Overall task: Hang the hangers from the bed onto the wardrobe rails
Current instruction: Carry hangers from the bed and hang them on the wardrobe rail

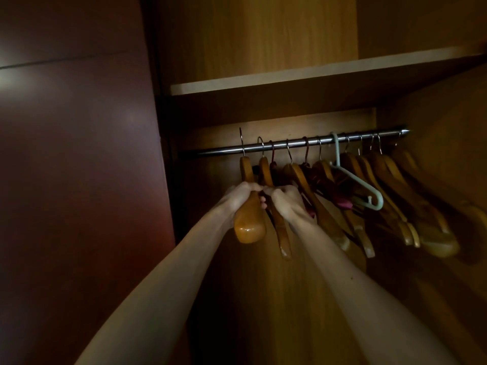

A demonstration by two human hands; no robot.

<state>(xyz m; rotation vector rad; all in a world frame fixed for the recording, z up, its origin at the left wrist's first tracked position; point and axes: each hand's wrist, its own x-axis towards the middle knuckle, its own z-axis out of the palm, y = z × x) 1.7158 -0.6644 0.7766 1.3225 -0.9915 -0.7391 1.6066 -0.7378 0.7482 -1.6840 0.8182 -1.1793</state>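
A metal rail [311, 141] runs across the open wardrobe. Several wooden hangers hang from it, with dark red padded hangers [340, 198] and one pale green plastic hanger [354, 181] among them. My left hand [243, 194] is shut on the leftmost wooden hanger [249, 225], whose hook stands tall at the rail. My right hand [286, 200] is closed around the second wooden hanger [280, 233] just beside it. The two hands touch at the knuckles. The bed is out of view.
A wooden shelf [303, 75] sits above the rail. A dark red wardrobe door [79, 167] fills the left side. The rail's left stretch [210, 152] carries no hangers. The wardrobe side wall [448, 167] closes the right.
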